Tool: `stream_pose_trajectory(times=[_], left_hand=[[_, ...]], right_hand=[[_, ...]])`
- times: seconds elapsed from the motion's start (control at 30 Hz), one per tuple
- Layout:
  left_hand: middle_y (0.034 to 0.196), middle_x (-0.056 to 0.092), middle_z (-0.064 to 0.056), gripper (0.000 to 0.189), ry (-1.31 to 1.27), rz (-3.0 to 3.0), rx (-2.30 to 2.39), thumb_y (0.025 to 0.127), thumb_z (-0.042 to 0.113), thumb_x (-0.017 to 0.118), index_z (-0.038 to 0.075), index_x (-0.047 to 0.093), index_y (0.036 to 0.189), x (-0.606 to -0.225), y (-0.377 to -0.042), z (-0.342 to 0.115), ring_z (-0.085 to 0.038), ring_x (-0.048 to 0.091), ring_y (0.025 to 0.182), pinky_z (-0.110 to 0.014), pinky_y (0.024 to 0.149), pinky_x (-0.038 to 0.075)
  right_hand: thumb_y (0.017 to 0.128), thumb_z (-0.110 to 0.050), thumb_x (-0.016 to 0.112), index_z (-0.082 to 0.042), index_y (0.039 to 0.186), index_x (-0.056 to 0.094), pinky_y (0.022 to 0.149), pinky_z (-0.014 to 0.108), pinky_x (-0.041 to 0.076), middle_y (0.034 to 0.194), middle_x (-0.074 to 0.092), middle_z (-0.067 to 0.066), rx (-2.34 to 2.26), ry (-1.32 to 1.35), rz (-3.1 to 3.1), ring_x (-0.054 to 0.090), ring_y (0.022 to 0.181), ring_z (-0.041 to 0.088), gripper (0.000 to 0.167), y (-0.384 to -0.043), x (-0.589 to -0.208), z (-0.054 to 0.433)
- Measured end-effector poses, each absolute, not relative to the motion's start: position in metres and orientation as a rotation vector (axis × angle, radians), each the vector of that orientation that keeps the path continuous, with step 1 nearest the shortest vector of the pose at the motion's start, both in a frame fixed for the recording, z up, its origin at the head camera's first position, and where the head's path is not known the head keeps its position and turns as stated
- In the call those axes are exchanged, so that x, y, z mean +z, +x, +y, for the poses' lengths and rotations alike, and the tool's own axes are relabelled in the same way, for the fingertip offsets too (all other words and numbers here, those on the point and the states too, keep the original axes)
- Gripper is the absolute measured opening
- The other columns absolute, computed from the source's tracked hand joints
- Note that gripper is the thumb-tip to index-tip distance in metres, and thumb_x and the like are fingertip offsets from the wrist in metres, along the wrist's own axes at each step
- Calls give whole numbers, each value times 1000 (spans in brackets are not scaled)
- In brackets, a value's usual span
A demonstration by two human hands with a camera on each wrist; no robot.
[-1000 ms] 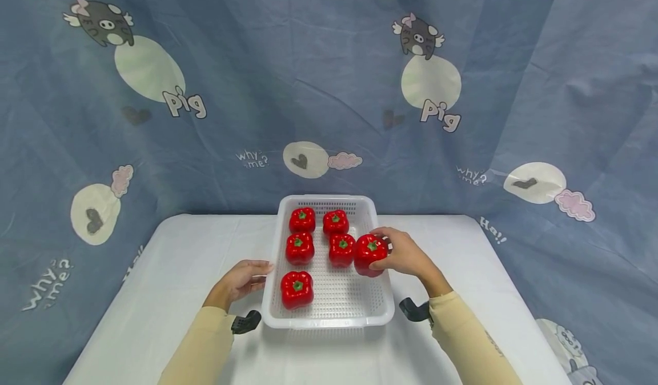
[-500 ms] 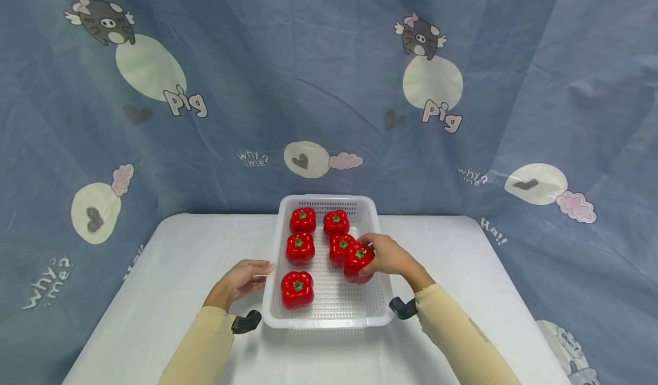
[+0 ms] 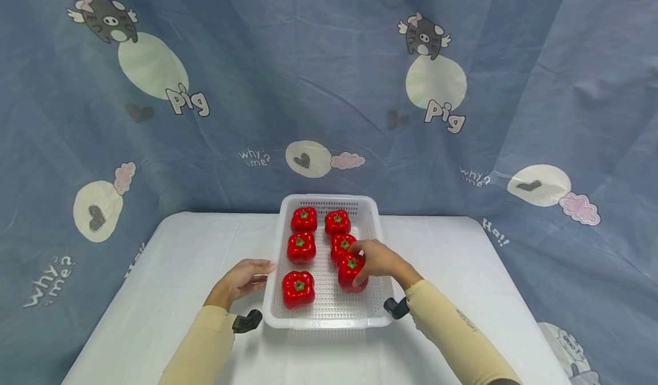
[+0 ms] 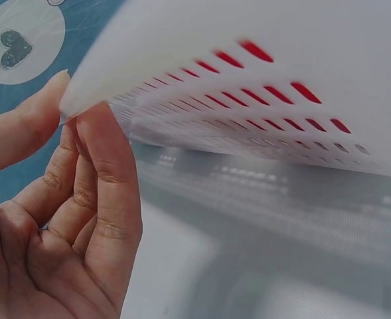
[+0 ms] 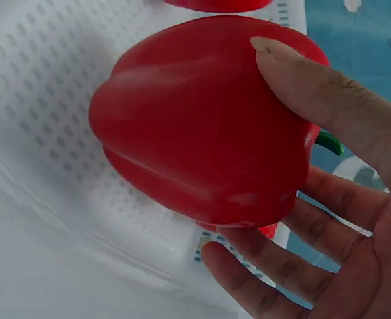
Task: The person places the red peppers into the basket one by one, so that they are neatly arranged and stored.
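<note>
My right hand (image 3: 380, 260) grips a red bell pepper (image 3: 349, 279) inside the front right part of a white perforated plastic basket (image 3: 329, 323). In the right wrist view, the thumb lies on one side of the pepper (image 5: 195, 126) and the fingers on the other. Whether its underside touches the basket floor, I cannot tell. At the basket's left side, my left hand (image 3: 239, 281) pinches the rim between thumb and index finger, plain in the left wrist view. Three bell peppers (image 3: 298, 296) line the left half; two more (image 3: 337, 223) sit behind the held one.
The basket stands on a table with a white cover (image 3: 216, 242). Behind and around the table hangs a blue printed cloth (image 3: 329, 88). Each wrist carries a black camera mount (image 3: 248, 321).
My right hand has carried the bell pepper left and toward the front, from over the basket's right rim to inside it. The left hand has stayed at the rim.
</note>
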State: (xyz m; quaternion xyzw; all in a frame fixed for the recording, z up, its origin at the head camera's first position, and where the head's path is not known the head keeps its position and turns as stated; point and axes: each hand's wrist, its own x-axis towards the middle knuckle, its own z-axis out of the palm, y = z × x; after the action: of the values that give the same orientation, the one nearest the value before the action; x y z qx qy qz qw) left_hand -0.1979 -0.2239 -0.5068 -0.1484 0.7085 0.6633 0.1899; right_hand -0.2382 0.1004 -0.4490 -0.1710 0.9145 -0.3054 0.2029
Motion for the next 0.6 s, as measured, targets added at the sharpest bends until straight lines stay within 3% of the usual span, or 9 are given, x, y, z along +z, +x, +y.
stream_pose_trajectory(times=[0.33,0.6], left_hand=[[110,67,-12,46,-404,1976,1879,88,15,71,-9,57,125,-507,-198,-224,-22,65,89,-34,81,57],[114,66,-15,45,-409,1985,1885,87,17,72,-7,60,123,-509,-198,-225,-22,66,90,-34,82,57]], right_hand=[[59,-6,90,-6,116,64,80,43,58,109,64,9,-710,-476,2566,59,102,27,63,-236,-454,92],[58,-12,93,-9,111,63,79,44,58,103,63,6,-651,-437,2594,59,99,26,61,-234,-458,88]])
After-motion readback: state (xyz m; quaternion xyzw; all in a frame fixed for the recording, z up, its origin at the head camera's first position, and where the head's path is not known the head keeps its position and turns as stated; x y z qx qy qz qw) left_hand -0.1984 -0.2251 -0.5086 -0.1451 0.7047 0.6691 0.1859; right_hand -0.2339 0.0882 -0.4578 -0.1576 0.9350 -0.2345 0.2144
